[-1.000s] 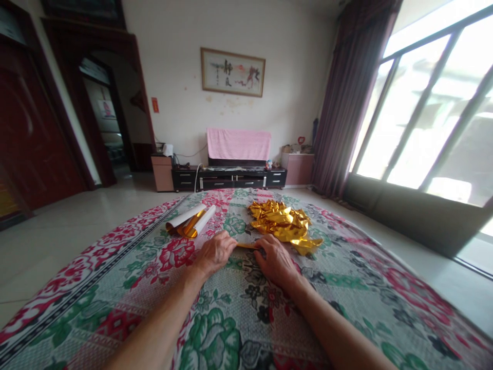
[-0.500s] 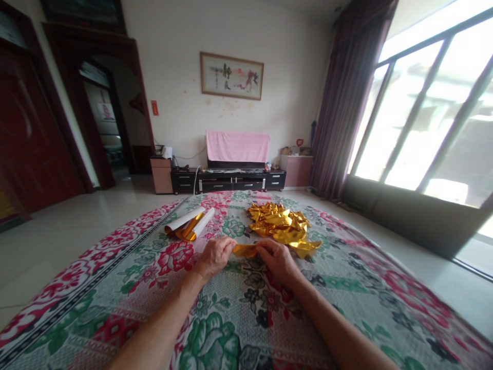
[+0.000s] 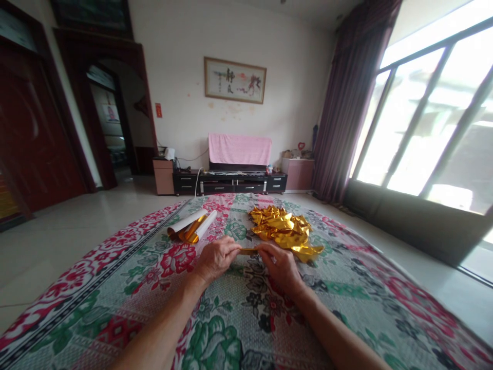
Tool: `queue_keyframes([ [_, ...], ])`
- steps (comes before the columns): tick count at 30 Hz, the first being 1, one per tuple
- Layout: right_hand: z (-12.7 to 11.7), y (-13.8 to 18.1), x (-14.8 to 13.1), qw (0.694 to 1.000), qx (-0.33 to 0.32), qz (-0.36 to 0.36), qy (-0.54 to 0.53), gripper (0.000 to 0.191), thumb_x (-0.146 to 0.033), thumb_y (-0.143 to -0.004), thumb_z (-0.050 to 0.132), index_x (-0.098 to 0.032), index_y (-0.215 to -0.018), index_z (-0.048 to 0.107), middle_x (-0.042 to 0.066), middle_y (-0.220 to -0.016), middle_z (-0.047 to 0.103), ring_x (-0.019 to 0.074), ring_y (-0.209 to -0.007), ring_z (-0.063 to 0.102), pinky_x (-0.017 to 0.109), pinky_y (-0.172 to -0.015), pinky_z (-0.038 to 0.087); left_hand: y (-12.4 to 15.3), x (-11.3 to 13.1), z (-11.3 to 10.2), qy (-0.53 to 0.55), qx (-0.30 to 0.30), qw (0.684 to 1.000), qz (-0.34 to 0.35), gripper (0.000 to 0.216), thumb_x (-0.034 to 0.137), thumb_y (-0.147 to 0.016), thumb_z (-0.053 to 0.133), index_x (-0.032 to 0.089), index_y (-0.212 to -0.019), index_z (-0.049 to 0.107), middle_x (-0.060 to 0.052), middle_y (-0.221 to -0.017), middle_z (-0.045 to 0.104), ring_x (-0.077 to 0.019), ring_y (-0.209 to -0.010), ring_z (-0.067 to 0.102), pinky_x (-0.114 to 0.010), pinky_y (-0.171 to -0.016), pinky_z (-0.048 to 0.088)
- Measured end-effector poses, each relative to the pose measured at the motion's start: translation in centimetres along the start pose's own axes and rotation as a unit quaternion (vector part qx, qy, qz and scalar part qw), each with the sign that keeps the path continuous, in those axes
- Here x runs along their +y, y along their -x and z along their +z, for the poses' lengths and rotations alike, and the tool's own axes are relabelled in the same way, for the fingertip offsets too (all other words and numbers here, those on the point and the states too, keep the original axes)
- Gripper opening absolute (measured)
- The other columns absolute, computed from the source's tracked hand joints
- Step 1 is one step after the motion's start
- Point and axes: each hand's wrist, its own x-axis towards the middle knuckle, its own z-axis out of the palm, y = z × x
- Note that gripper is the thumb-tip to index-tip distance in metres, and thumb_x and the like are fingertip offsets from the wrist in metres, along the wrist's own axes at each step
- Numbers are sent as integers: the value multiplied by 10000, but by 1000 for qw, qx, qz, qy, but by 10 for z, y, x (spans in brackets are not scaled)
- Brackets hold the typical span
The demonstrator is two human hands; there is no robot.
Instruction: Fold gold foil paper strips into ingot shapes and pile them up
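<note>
My left hand [image 3: 216, 259] and my right hand [image 3: 280, 266] are both pinched on a small piece of gold foil paper [image 3: 248, 251], held between them just above the flowered cloth [image 3: 239, 318]. Only a narrow strip of the foil shows between the fingers. Beyond my right hand lies a heap of folded gold foil pieces [image 3: 284, 230]. To the left, beyond my left hand, a roll of gold foil sheets with white backs [image 3: 192, 225] lies on the cloth.
The flowered cloth covers a wide surface in front of me. Tiled floor [image 3: 57, 231] lies to the left. A dark TV cabinet with a pink cloth [image 3: 239, 149] stands at the far wall. Large windows and a dark curtain [image 3: 342, 103] are on the right.
My hands lifted the gold foil off the cloth and drew closer together, folding it narrower. The camera tilted slightly; the heap and roll stayed put.
</note>
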Motion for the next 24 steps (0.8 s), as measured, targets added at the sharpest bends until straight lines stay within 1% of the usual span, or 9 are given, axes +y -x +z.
queue_keyframes([
  [3, 1, 1, 0, 1000, -1, -24, -1, 199, -248, -868, 459, -214, -937, 643, 28, -920, 676, 148, -850, 620, 251, -804, 461, -1, -1, 3, 10, 16, 1000, 3, 238, 256, -851, 460, 212, -896, 690, -44, -938, 670, -140, -860, 618, -231, -783, 479],
  [6, 3, 0, 1, 999, 2, -33, -1, 206, -257, -871, 459, -210, -952, 643, 42, -944, 673, 159, -881, 619, 272, -822, 466, -2, 0, 7, 75, 33, 996, -19, 217, 187, -814, 488, 186, -867, 698, -43, -918, 691, -135, -859, 633, -232, -809, 489],
  [10, 3, 1, 1, 999, -2, -45, -6, 197, -244, -865, 473, -209, -948, 649, 39, -928, 677, 149, -866, 624, 264, -815, 475, -2, 6, 9, 151, 26, 983, -106, 240, 156, -778, 497, 187, -916, 691, -29, -924, 699, -107, -671, 652, -222, -692, 530],
  [12, 3, 1, 0, 999, -4, -51, -9, 197, -235, -863, 476, -206, -953, 649, 38, -926, 677, 145, -865, 623, 260, -812, 477, -2, 9, 10, 185, 13, 975, -126, 264, 166, -784, 480, 188, -951, 684, -28, -931, 699, -92, -585, 641, -208, -612, 534],
  [13, 3, 1, 0, 999, -4, -53, -10, 198, -232, -863, 475, -205, -955, 648, 37, -924, 677, 145, -863, 623, 261, -811, 479, -2, 10, 10, 199, 8, 972, -126, 272, 168, -784, 473, 186, -957, 683, -30, -942, 698, -91, -579, 642, -202, -590, 533],
  [15, 3, 2, 0, 998, -2, -56, -12, 202, -233, -865, 470, -204, -952, 650, 38, -914, 680, 147, -852, 626, 267, -806, 484, -3, 13, 10, 208, 5, 972, -112, 263, 172, -772, 490, 186, -942, 689, -35, -965, 695, -108, -670, 660, -202, -632, 538],
  [18, 4, 1, 0, 998, 7, -64, -13, 209, -238, -867, 462, -205, -942, 655, 44, -897, 684, 155, -835, 631, 277, -794, 492, -3, 16, 8, 186, 14, 979, -86, 217, 204, -748, 557, 188, -908, 703, -40, -951, 701, -144, -864, 648, -230, -796, 515],
  [20, 4, 1, 1, 998, 8, -68, -12, 207, -239, -866, 467, -206, -942, 656, 45, -893, 684, 156, -827, 633, 274, -785, 494, -3, 18, 8, 179, 14, 980, -84, 206, 230, -756, 570, 189, -906, 706, -43, -947, 704, -149, -891, 642, -240, -831, 502],
  [24, 4, 1, 1, 998, 4, -66, -12, 194, -230, -862, 479, -209, -938, 657, 34, -894, 682, 149, -826, 631, 258, -783, 486, -4, 18, 7, 164, 19, 983, -82, 186, 234, -772, 571, 193, -884, 713, -44, -933, 709, -152, -878, 650, -239, -818, 505],
])
